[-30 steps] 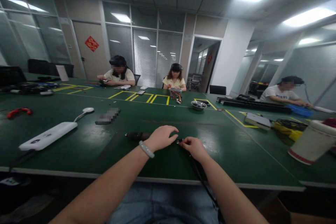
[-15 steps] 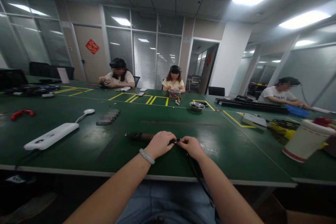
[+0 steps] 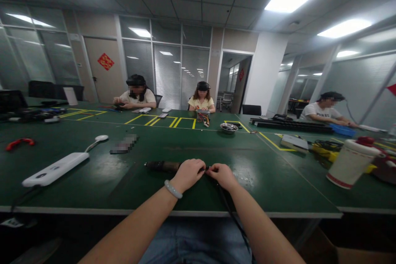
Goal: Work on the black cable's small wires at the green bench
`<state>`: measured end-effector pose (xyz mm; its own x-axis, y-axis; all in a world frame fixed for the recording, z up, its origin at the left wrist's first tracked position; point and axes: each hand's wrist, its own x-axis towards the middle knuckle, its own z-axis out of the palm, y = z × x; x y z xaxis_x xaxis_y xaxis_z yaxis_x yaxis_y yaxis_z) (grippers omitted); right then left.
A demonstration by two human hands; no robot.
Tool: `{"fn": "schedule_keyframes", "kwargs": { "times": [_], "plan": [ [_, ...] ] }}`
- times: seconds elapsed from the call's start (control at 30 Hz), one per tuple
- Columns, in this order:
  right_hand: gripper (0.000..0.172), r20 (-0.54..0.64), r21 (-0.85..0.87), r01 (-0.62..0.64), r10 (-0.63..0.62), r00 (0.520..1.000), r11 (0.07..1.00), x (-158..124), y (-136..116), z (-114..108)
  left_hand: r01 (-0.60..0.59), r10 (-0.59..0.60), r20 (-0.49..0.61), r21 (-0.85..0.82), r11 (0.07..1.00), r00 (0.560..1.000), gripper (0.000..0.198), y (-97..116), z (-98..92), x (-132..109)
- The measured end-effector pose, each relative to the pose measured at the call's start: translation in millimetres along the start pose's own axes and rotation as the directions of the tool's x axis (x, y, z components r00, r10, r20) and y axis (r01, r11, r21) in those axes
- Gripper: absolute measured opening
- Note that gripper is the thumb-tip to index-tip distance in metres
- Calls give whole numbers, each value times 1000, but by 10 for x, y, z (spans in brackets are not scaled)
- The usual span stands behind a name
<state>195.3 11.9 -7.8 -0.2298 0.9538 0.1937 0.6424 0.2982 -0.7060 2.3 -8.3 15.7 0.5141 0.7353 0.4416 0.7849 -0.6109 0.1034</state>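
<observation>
My left hand (image 3: 188,173) is curled over the right end of a dark, rod-shaped tool (image 3: 161,166) that lies on the green table (image 3: 130,181). A pale bracelet (image 3: 172,189) circles that wrist. My right hand (image 3: 222,174) pinches a small dark part just beside the left fingers, where a black cable (image 3: 230,212) meets the tool and runs back off the table's front edge toward my lap. The two hands almost touch. What sits between the fingertips is too small to name.
A white power strip (image 3: 54,169) with a round white plug lies at the left, a red-handled tool (image 3: 17,142) beyond it. A white tub (image 3: 349,164) stands at the right near yellow parts (image 3: 324,148). A metal bowl (image 3: 229,127) sits mid-table. Three people work at the far and right sides.
My left fingers have closed down over the tool's end and both hands have drawn together. The camera has tilted slightly; the hands stay in the same spot on the table.
</observation>
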Motion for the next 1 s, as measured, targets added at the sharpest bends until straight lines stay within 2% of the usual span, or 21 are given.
{"fn": "schedule_keyframes", "kwargs": {
  "times": [0.17,0.33,0.47,1.0],
  "plan": [
    [21,-6,-6,8,-8,1000,1000,-2,11,6,-44,44,-22,-22,999,999,16,-10,8,-2],
    [19,3,-4,0,0,1000,1000,-9,-25,-12,7,-7,-21,-37,999,1000,17,8,-11,-15],
    [19,1,2,6,-6,1000,1000,-12,-34,-13,33,-35,-36,-40,999,999,10,24,-27,-14],
    [19,-9,26,5,-5,1000,1000,-13,-20,-3,1,-1,-10,-25,1000,1000,11,12,-32,-10]
  ]
}}
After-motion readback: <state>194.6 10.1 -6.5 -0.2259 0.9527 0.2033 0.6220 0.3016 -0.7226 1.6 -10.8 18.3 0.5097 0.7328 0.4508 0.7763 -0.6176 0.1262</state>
